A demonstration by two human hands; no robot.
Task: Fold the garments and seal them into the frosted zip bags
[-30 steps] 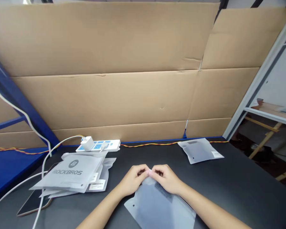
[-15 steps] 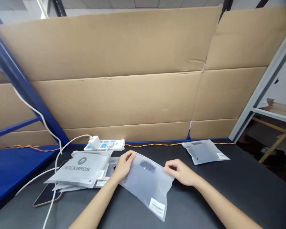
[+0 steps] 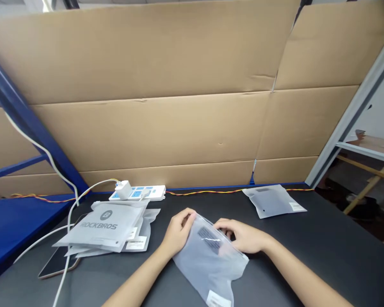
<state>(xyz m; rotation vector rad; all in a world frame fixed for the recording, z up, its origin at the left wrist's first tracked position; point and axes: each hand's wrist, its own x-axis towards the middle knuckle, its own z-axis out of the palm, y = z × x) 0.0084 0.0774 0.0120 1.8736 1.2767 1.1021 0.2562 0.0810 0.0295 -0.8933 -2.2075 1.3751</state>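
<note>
A frosted plastic zip bag (image 3: 208, 264) is tilted in front of me, with dark print near its top edge and a white label at its lower corner. My left hand (image 3: 179, 232) is closed on the bag's upper left corner, thumb and fingers pinching it. At the top edge, my right hand (image 3: 243, 236) has curled fingers against the bag. Some of its skin shows through the frosted plastic, and whether those fingertips are inside or behind is unclear. To the left lies a stack of similar bags (image 3: 99, 230), the top one printed ROCKBROS.
Another frosted bag (image 3: 273, 201) lies at the back right of the black table (image 3: 313, 251). A white power strip (image 3: 155, 192) with plugs stands behind the stack. A phone (image 3: 56, 265) is partly under the stack, with a white cable (image 3: 64, 279) crossing it. Cardboard (image 3: 166, 132) walls the back.
The held bag has shifted down and right, away from the stack. My right hand has moved inward along its top edge, and its fingers now show partly through the plastic.
</note>
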